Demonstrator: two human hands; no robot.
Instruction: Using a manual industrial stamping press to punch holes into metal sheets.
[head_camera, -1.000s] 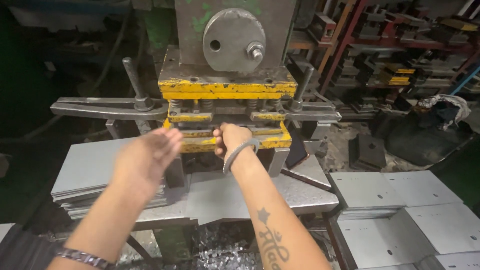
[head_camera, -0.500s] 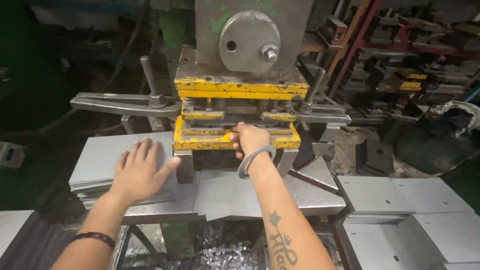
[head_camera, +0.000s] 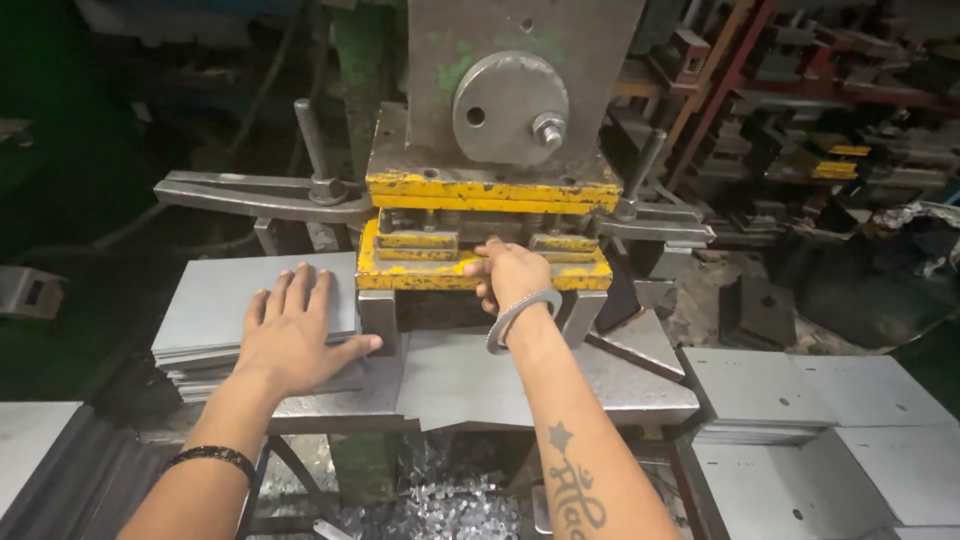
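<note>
My left hand (head_camera: 295, 335) lies flat, fingers spread, on top of a stack of grey metal sheets (head_camera: 205, 300) to the left of a press. My right hand (head_camera: 510, 272) reaches to the front of the yellow lower die (head_camera: 410, 272), its fingers curled at the gap under the yellow upper die (head_camera: 490, 190). A metal bangle hangs on that wrist. Whether the fingers hold a piece is hidden. A bent grey sheet (head_camera: 460, 375) rests on the press table below the die.
The grey press head with a round disc (head_camera: 510, 108) towers above. Clamp bars (head_camera: 250, 195) stick out on both sides. Stacks of punched sheets (head_camera: 800, 390) lie at the right, metal scraps (head_camera: 450, 505) on the floor below, and shelves of tooling (head_camera: 820, 120) behind.
My left hand has come down from the die and to the left, landing flat on the sheet stack. My right hand has stayed at the die's front.
</note>
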